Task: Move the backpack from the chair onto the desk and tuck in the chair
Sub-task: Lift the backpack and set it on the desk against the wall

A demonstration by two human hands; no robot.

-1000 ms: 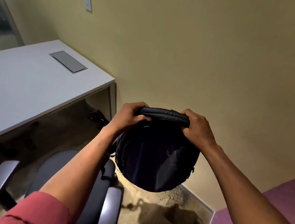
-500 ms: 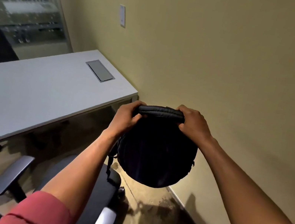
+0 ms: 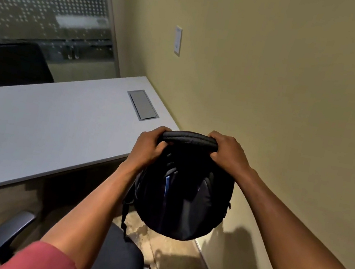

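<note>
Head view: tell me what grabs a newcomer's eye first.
The black backpack hangs in mid-air at centre, gripped by its top handle with the left hand and right hand. Left of it lies the white desk; the chair sits below, against the lower edge.
</note>
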